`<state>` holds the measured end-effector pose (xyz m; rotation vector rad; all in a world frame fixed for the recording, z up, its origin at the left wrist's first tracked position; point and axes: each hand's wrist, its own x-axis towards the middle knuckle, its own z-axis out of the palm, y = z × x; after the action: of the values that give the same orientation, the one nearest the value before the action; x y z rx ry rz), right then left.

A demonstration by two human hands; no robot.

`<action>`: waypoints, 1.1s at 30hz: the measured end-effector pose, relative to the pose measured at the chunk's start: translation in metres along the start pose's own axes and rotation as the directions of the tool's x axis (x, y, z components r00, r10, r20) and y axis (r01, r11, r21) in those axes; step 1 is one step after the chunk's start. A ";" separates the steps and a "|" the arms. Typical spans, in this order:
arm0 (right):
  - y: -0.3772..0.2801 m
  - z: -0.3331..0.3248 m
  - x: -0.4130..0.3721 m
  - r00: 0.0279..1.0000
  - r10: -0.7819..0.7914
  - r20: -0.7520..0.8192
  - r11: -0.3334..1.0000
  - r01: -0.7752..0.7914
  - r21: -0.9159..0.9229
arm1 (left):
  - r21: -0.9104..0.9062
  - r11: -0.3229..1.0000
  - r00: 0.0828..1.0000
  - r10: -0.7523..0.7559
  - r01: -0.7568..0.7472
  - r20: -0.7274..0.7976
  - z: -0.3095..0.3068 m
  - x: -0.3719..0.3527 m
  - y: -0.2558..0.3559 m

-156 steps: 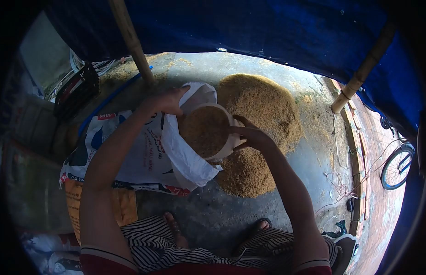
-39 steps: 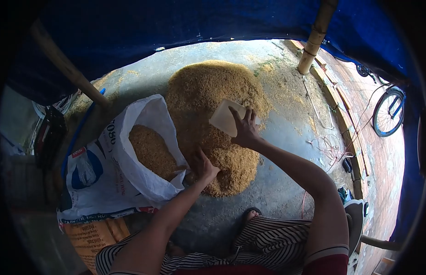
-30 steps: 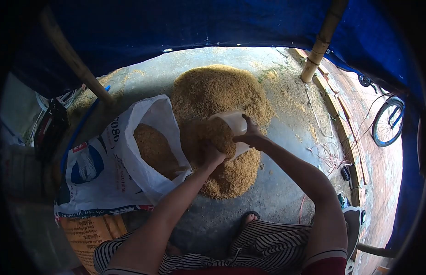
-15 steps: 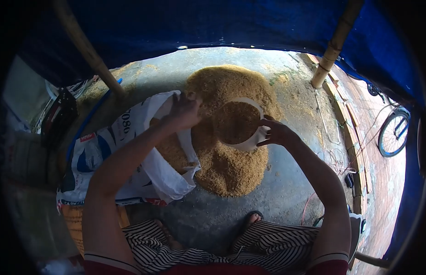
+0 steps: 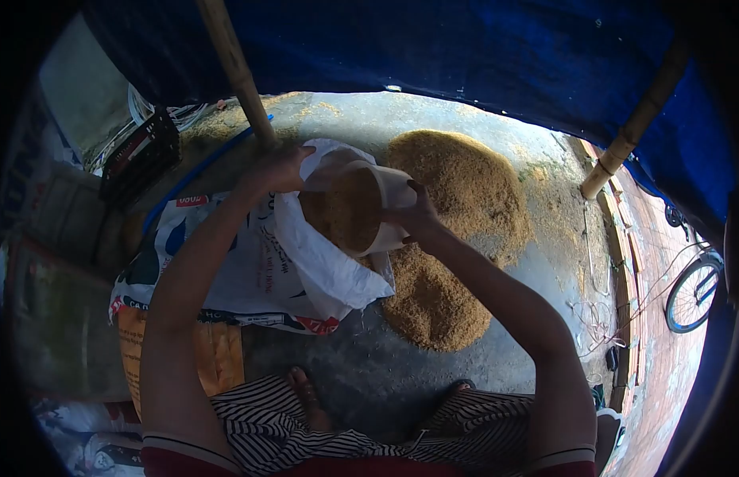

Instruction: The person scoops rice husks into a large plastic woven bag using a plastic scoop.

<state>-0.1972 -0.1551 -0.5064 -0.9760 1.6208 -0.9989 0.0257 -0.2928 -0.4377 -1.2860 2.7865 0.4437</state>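
My right hand (image 5: 415,216) is closed on the wall of a white plastic tub (image 5: 396,189), tipped on its side at the mouth of a white printed sack (image 5: 322,258). Loose golden-brown husks show inside the tub and spill toward the sack's opening. With my left hand (image 5: 284,172) I grip the sack's upper rim, holding the mouth apart. A heap of the same husks (image 5: 465,187) lies on the floor just beyond the tub, with a hollow in its nearer part.
A bamboo pole (image 5: 238,71) stands behind the sack, another pole (image 5: 624,143) at the right. Blue tarpaulin (image 5: 465,48) hangs across the back. At left are a dark crate (image 5: 139,155) and an orange sack (image 5: 218,358). A bicycle wheel (image 5: 694,292) shows far right.
The filled tub has moved left from above the heap to the sack's mouth and tilted over. My left hand still holds the sack rim. The view has shifted left.
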 end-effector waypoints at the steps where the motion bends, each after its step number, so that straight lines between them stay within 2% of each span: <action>1: 0.002 0.017 0.008 1.000 -0.005 0.007 1.000 0.005 -0.004 | -0.028 0.999 1.000 -0.016 0.015 -0.017 -0.007 -0.005 -0.008; 2: 0.006 0.034 0.017 0.980 -0.173 -0.097 0.956 0.143 -0.258 | -0.056 0.998 0.999 -0.031 0.029 -0.034 -0.013 -0.010 -0.015; 3: 0.000 0.050 0.018 0.922 -0.356 -0.153 0.830 0.237 -0.505 | -0.058 0.998 0.998 -0.038 0.036 -0.041 -0.014 -0.012 -0.029; 4: -0.003 0.063 0.015 0.892 -0.429 -0.142 0.821 0.320 -0.473 | -0.154 0.988 0.997 -0.036 0.025 -0.073 -0.012 -0.013 -0.046; 5: -0.006 0.076 0.014 0.890 -0.436 -0.135 0.816 0.328 -0.476 | -0.247 0.969 0.994 -0.037 0.009 -0.106 -0.016 -0.017 -0.055; 8: -0.015 0.112 0.013 0.695 -0.718 -0.050 0.606 0.588 -0.536 | -0.227 0.973 0.985 -0.072 0.034 -0.160 -0.027 -0.027 -0.076; 9: -0.020 0.120 0.012 0.691 -0.722 -0.042 0.600 0.594 -0.537 | -0.229 0.973 0.983 -0.078 0.039 -0.166 -0.033 -0.030 -0.082; 11: -0.030 0.131 0.006 0.667 -0.728 0.162 0.521 0.691 -0.501 | -0.379 0.925 0.979 -0.051 -0.027 -0.196 -0.042 -0.035 -0.093; 12: -0.038 0.135 0.002 0.677 -0.701 0.224 0.511 0.696 -0.504 | -0.383 0.924 0.979 -0.056 -0.024 -0.197 -0.043 -0.036 -0.098; 13: -0.042 0.137 0.005 0.676 -0.700 0.231 0.509 0.698 -0.503 | -0.363 0.930 0.980 -0.026 -0.049 -0.200 -0.045 -0.038 -0.103; 15: -0.046 0.136 0.010 0.577 -0.766 0.283 0.325 0.728 -0.604 | -0.347 0.936 0.980 -0.004 -0.067 -0.201 -0.047 -0.046 -0.106; 20: -0.045 0.135 0.003 0.575 -0.742 0.344 0.294 0.740 -0.605 | -0.341 0.940 0.978 -0.041 -0.032 -0.207 -0.044 -0.048 -0.107; 22: -0.040 0.126 0.009 0.492 -0.776 0.395 0.157 0.757 -0.634 | -0.346 0.936 0.977 -0.017 -0.059 -0.213 -0.043 -0.048 -0.106; 23: -0.039 0.125 0.007 0.494 -0.775 0.394 0.158 0.755 -0.636 | -0.350 0.933 0.976 0.007 -0.085 -0.219 -0.044 -0.049 -0.103; 24: -0.038 0.122 0.003 0.484 -0.763 0.427 0.101 0.743 -0.662 | -0.350 0.933 0.976 0.010 -0.088 -0.220 -0.045 -0.049 -0.099; 25: -0.038 0.120 -0.001 0.477 -0.749 0.459 0.044 0.728 -0.685 | -0.261 0.964 0.976 -0.005 -0.053 -0.218 -0.044 -0.050 -0.094; 26: -0.039 0.117 -0.003 0.492 -0.739 0.460 0.080 0.742 -0.666 | -0.170 0.985 0.976 -0.018 -0.019 -0.218 -0.045 -0.049 -0.088; 30: -0.041 0.100 -0.005 0.532 -0.777 0.337 0.172 0.694 -0.699 | -0.231 0.972 0.987 0.003 -0.041 -0.161 -0.048 -0.043 -0.080; 32: -0.041 0.088 -0.014 0.531 -0.732 0.428 0.169 0.750 -0.640 | -0.218 0.975 0.988 0.007 -0.041 -0.155 -0.045 -0.038 -0.078; 33: -0.041 0.081 -0.018 0.548 -0.732 0.405 0.181 0.730 -0.659 | -0.240 0.969 0.988 0.014 -0.051 -0.153 -0.043 -0.033 -0.079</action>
<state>-0.1095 -0.1657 -0.4787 -2.5990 1.5571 -0.8133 0.1105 -0.3289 -0.4108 -1.3730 2.9564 0.7428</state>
